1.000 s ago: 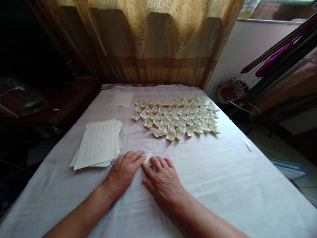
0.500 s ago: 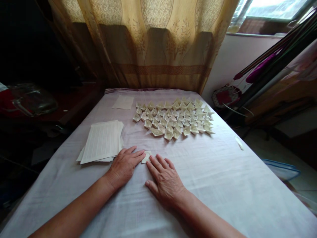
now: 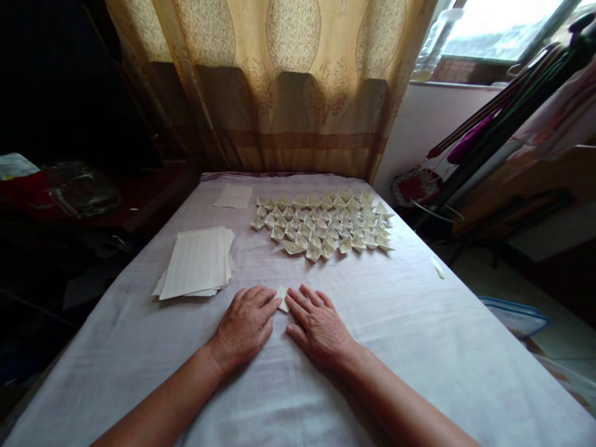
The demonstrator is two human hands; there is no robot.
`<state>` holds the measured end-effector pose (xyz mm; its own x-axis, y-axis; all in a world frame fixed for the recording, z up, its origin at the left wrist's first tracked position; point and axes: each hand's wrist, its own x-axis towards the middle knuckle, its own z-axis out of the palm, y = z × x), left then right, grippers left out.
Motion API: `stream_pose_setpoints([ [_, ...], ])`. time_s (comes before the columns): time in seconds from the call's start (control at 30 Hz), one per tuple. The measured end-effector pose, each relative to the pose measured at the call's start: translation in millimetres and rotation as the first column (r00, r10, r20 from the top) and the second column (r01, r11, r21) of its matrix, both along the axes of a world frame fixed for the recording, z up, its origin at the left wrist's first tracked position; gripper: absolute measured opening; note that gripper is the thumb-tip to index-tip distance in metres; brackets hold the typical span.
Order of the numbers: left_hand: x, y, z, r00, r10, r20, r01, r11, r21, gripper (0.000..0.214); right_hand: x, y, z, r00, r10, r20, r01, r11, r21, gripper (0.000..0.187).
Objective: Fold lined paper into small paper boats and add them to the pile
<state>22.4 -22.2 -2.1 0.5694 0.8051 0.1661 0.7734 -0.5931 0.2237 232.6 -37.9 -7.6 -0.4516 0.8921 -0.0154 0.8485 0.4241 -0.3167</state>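
Paper point(image 3: 284, 300), small and folded, lies on the cloth point(image 3: 419, 360) between the left hand point(image 3: 244, 326) and right hand point(image 3: 322, 329). The left fingers bend against one edge; whether they pinch, I cannot tell. The right ones extend flat to the other, gripping nothing, probably steadying it. Boats point(image 3: 313, 249) stand beyond, seemingly leaving working room; stacked sheets point(image 3: 195, 264) sit handily leftward.
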Motion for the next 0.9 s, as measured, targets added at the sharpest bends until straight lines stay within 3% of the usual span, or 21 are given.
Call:
stream_pose_setpoints([
  [0.17,3,17,3.0,0.993,-0.079,-0.09,0.068,0.99,-0.12,0.052,-1,0,1.1,1.0,-0.002,0.001,0.002,1.0,0.017,0.058],
  [0.43,0,24,1.8,0.997,-0.036,-0.065,0.022,0.979,-0.203,0.052,-7,-12,-0.1,1.0,0.014,-0.005,-0.014,1.0,-0.001,0.059],
  [0.67,4,29,2.7,0.997,-0.054,-0.058,0.044,0.985,-0.164,0.042,-12,-15,4.9,0.999,-0.017,-0.029,0.016,1.0,-0.016,0.06],
  [0.9,2,28,-1.1,0.996,-0.091,-0.02,0.089,0.994,-0.063,0.037,4,11,12.7,0.992,-0.041,-0.122,0.055,0.992,0.116,0.029],
])
